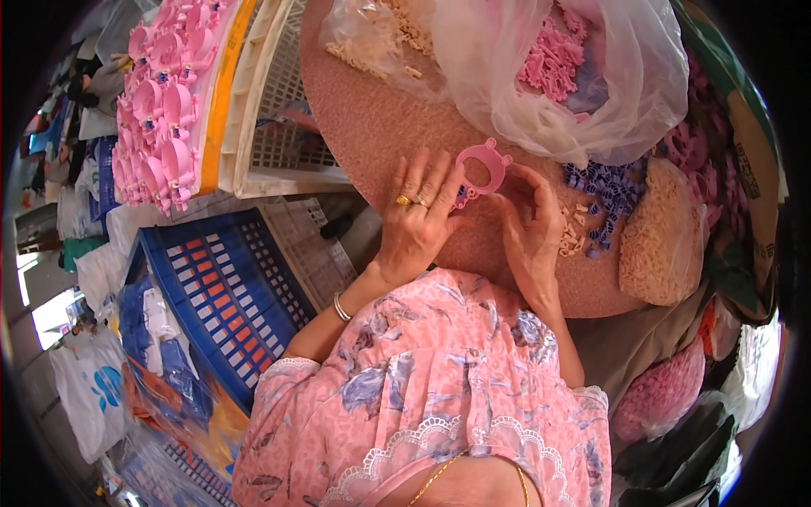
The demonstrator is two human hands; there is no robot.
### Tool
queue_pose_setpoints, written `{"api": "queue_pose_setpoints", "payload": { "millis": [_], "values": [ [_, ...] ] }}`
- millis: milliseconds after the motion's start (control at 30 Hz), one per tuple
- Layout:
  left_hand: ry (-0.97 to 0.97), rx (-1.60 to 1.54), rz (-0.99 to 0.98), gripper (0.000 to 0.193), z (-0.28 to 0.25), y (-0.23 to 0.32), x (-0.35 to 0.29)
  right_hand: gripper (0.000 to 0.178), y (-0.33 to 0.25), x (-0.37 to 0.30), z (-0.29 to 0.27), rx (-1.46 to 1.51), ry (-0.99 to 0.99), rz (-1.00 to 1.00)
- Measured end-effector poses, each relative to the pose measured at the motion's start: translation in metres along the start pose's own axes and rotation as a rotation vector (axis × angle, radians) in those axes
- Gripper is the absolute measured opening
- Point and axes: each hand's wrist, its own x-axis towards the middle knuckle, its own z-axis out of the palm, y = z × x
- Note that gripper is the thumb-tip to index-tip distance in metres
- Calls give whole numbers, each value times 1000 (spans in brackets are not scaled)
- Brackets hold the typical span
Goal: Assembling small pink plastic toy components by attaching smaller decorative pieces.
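Note:
A pink plastic ring-shaped piece point(484, 167) with small knobs lies between my two hands, over the round table. A small dark blue part shows at its lower left edge. My left hand point(420, 203) is palm down with fingers stretched out flat, and its index finger lies against that edge of the ring. Two gold-coloured rings show on its fingers. On the other side, my right hand point(532, 228) has curved fingers, with thumb and index apart close to the ring's right edge. Whether they touch it, I cannot tell. Beside this hand are small blue parts point(610, 196) and beige parts point(573, 230).
A clear plastic bag point(650, 93) holding pink parts stands on the round table point(363, 110). At the right sits a bag of beige pieces point(663, 245). To the left are pink ring pieces in rows point(160, 110), a white crate point(253, 127) and a blue basket point(232, 287).

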Motion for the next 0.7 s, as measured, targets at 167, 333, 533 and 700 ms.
{"api": "queue_pose_setpoints", "payload": {
  "millis": [167,333,533,700],
  "values": [
    [-124,-14,164,61,8,0,2,43,-3,0,3,67,65,1],
    [-57,-35,104,49,15,-4,2,36,-7,1,-5,-171,35,-84],
    [67,-1397,-747,34,-4,-3,13,26,-16,73,-43,-494,275,-486],
    [24,-1913,-940,28,-9,-16,23,21,-4,145,-37,-822,79,-376]
  ]
}}
